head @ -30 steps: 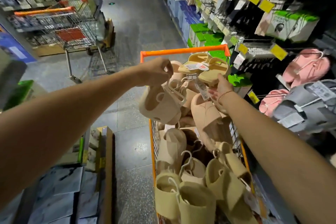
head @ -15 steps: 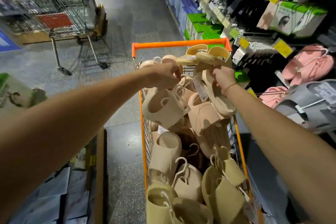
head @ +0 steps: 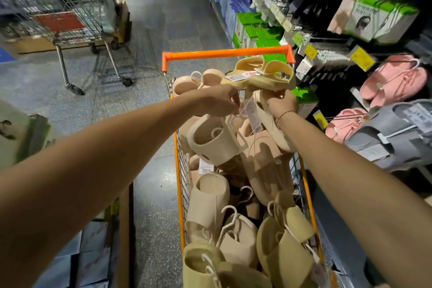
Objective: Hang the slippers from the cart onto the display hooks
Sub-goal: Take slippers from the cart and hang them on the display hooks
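Both hands had drawn closer over the cart (head: 180, 170), left hand (head: 219, 100) pinching a slipper pair's hanger (head: 236, 121), right hand (head: 281, 105) gripping a tan slipper (head: 275, 131); untangling before lifting seemed wise.

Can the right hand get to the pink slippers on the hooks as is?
Probably not yet: the right hand grips a beige slipper over the cart. The path to the pink slippers looks open, but the hand is full.
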